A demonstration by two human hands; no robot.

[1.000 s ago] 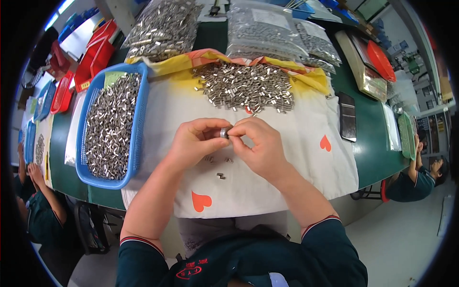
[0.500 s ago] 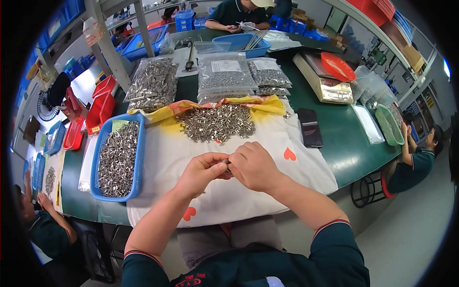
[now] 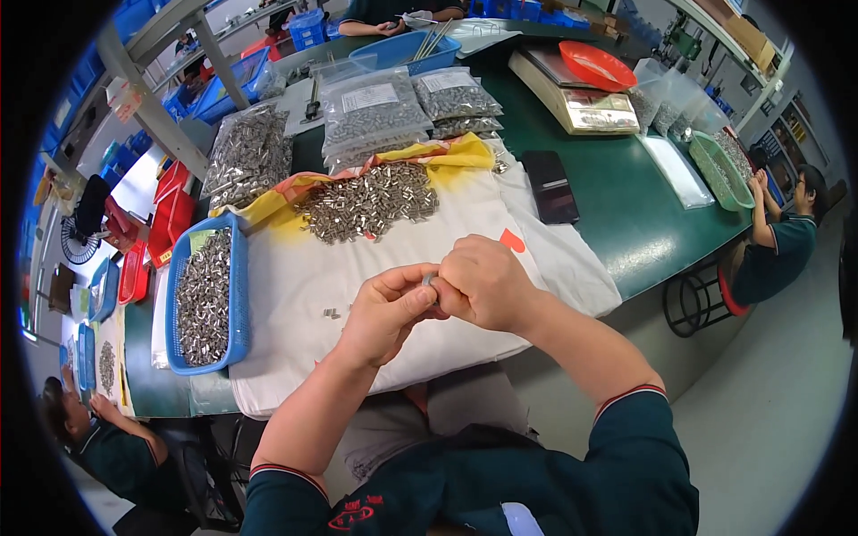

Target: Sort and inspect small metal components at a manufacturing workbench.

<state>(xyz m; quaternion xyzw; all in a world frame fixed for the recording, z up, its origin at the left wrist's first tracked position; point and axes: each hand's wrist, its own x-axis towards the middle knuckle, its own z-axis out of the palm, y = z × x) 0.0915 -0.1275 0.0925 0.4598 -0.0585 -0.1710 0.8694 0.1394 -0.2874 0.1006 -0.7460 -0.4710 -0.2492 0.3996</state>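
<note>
Metal piece [image 3: 429, 280] pinched between thumb and fingers of the left hand [image 3: 393, 308], held above the white cloth [image 3: 281, 290]. Right hand [image 3: 487, 284] curled up against it, fingers folded; cannot tell whether it grips. Loose tubes [image 3: 331, 314] on cloth, just left of left hand. Beyond: heaped tubes [image 3: 371, 204] along a yellow cloth edge [image 3: 460, 154]. Blue basket [image 3: 239, 299] of similar tubes at left. Green tabletop [image 3: 617, 223] beneath.

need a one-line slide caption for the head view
Left hand and right hand meet at a metal part over white cloth, metal pieces piled beyond, blue basket at left.
</note>
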